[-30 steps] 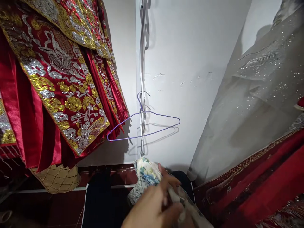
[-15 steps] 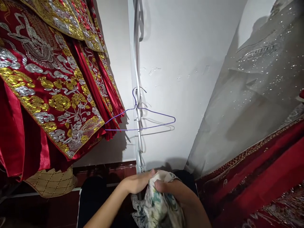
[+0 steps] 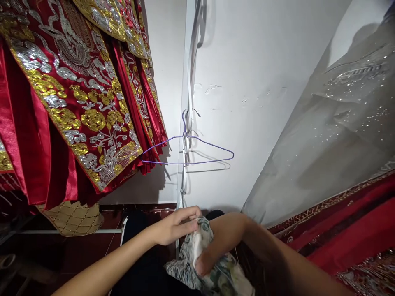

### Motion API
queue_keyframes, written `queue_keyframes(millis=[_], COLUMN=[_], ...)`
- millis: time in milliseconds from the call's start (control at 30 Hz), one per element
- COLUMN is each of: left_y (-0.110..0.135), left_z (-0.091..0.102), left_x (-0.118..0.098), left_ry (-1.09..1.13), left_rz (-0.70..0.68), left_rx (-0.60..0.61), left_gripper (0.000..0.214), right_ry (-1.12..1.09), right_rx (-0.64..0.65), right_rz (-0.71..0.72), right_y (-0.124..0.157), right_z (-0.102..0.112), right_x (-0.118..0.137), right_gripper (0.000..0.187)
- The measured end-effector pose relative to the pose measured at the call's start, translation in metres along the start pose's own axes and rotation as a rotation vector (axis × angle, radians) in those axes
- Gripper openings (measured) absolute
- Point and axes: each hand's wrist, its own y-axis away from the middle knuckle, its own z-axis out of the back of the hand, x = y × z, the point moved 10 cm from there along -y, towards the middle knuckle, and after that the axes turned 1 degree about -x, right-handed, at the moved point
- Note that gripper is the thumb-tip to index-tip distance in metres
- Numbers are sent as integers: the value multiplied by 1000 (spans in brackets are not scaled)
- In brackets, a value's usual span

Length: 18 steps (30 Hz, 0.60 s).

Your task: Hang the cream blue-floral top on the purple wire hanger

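Note:
A bunched piece of pale cloth (image 3: 226, 275) with a green and grey leafy print hangs at the bottom of the view. The thumb and fingers of my left hand (image 3: 175, 227) pinch its upper edge. My right hand (image 3: 212, 253) lies across the cloth, thumb bent downward; its other fingers are hidden by the folds and seem to grip from inside. A grey striped or ruffled part (image 3: 183, 269) of the cloth shows on the left. Beyond my hands, a bare purple wire hanger (image 3: 212, 144) hangs from a white rail (image 3: 189, 74) on the wall.
Red garments (image 3: 92, 119) with gold and silver embroidery hang at left. A beige quilted piece (image 3: 77, 220) shows below them. At right hang a sparkly sheer white fabric (image 3: 324, 135) and a red beaded garment (image 3: 348, 230). The floor has dark red tiles (image 3: 108, 218).
My right hand has slid down over the cloth, and my left hand has moved slightly left and up. The view has shifted, so the garments and hanger appear further right.

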Motion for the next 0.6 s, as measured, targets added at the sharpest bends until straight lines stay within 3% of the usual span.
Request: queue_keyframes(millis=[67, 100, 233, 333, 433, 600], left_y=[5, 8, 19, 32, 47, 64], left_z=[12, 18, 49, 70, 78, 75], left_x=[7, 10, 2, -6, -5, 13], left_ry=[-30, -67, -478, -802, -1013, -1109], left_rz=[47, 69, 114, 234, 416, 601], left_rx=[-41, -50, -67, -33, 34, 152], left_gripper=[44, 42, 33, 26, 19, 19], right_ry=[212, 340, 719, 820, 847, 818], right_rx=[116, 48, -652, -983, -1064, -967], right_rz=[-62, -56, 58, 162, 205, 86], right_y=[5, 6, 17, 14, -8, -35], right_z=[-2, 10, 93, 127, 146, 165], right_x=[2, 6, 44, 53, 35, -18], right_gripper=[15, 15, 11, 46, 77, 91])
